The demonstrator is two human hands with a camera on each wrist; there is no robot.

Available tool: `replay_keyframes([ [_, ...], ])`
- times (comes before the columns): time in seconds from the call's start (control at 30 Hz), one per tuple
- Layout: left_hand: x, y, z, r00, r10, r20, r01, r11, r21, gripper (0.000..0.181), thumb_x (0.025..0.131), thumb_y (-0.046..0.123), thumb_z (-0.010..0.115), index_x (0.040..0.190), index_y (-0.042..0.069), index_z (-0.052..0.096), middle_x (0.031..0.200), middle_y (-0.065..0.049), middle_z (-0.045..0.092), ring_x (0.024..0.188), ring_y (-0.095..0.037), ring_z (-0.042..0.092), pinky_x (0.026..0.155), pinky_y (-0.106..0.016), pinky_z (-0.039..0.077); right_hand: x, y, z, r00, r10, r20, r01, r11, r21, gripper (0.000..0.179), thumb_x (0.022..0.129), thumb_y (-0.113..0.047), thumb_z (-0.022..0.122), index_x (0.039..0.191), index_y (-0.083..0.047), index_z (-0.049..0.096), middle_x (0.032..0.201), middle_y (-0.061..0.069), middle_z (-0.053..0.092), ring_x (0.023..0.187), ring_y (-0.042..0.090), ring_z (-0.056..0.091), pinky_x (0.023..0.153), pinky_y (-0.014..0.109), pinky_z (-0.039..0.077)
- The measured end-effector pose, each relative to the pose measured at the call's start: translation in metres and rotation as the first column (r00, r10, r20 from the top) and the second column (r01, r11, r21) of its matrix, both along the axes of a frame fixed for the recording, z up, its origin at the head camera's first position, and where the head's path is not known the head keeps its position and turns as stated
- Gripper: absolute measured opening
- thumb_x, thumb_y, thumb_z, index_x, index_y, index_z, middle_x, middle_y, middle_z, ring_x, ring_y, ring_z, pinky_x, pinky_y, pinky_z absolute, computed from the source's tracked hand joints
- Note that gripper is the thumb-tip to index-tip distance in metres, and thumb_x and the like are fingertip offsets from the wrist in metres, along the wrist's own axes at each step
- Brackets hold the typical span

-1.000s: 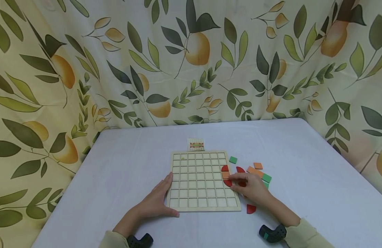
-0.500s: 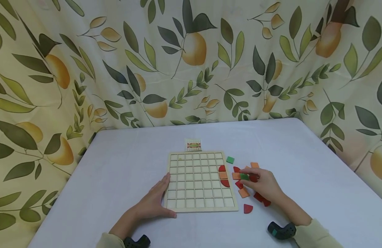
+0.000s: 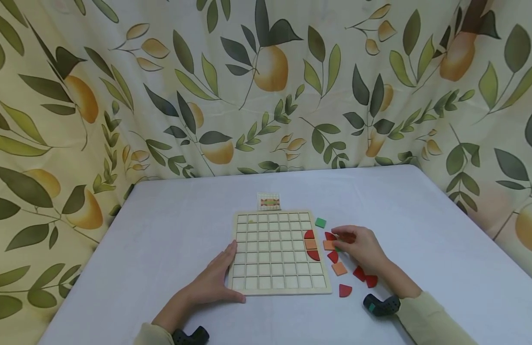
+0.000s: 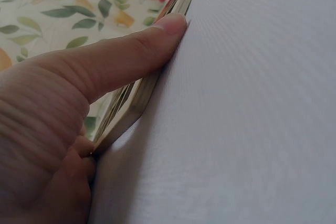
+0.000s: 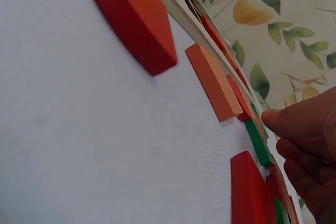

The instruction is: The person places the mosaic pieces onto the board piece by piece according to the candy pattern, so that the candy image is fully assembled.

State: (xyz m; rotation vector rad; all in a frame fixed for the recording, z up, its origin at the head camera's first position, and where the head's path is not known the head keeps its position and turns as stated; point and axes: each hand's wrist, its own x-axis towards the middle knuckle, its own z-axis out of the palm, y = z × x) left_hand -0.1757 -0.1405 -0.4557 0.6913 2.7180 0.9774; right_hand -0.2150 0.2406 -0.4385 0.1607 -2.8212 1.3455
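Observation:
A pale wooden grid board point(image 3: 274, 292) lies flat on the table. Along its right side sit red pieces point(image 3: 309, 234) with an orange square point(image 3: 311, 244) between them. My left hand point(image 3: 212, 278) rests at the board's front left corner, thumb along the front edge, fingers straight along the left side. My right hand point(image 3: 361, 247) is over the loose tiles, its thumb and index fingertips right by an orange tile point(image 3: 329, 245) and a red curved piece point(image 3: 330, 236). In the right wrist view, a green tile point(image 5: 258, 142) lies close by the fingertips; I cannot tell whether they pinch anything.
A small pattern card point(image 3: 269, 201) is behind the board. Right of the board lie a green square point(image 3: 320, 223), an orange square point(image 3: 340, 268) and several red pieces point(image 3: 345, 290). The white-covered table point(image 3: 184, 215) ends at a leaf-patterned curtain point(image 3: 266, 120).
My right hand has moved from the board's right edge to the loose tiles, then slightly left and away from me, covering some tiles. My left hand stays at the board corner.

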Motion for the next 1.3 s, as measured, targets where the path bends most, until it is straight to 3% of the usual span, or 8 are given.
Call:
replay_keyframes([
  [0.2,-0.001,0.002,-0.002,1.000,0.007,0.004,-0.007,1.000,-0.006,0.133,0.052,0.066,0.076,0.148,0.007,0.005,0.153,-0.006,0.007,0.138,-0.020,0.007,0.109,-0.044,0.011,-0.009,0.000,0.003,0.999,0.020,-0.032,-0.018,0.998,0.054,0.033,0.083,-0.008,0.067,0.114,0.002,0.062,0.111,0.015,0.062,0.099,0.028,0.055,0.079,0.036,0.052],
  [0.83,0.002,0.001,0.000,1.000,0.000,-0.010,0.000,1.000,-0.018,0.132,0.053,0.067,0.074,0.148,0.005,0.006,0.153,-0.007,0.007,0.138,-0.020,0.007,0.109,-0.044,0.011,-0.026,-0.001,0.007,0.995,0.096,-0.015,-0.093,0.987,0.131,0.025,0.081,-0.005,0.069,0.105,0.001,0.067,0.097,0.011,0.066,0.086,0.023,0.058,0.075,0.034,0.053],
  [1.3,0.000,0.000,0.000,1.000,0.010,0.004,-0.010,1.000,-0.019,0.132,0.053,0.067,0.074,0.148,0.006,0.006,0.153,-0.006,0.006,0.138,-0.019,0.007,0.109,-0.044,0.010,-0.028,-0.001,0.007,0.994,0.109,-0.008,-0.107,0.986,0.130,0.030,0.081,-0.008,0.070,0.109,0.001,0.065,0.102,0.013,0.065,0.090,0.025,0.058,0.077,0.036,0.052],
])
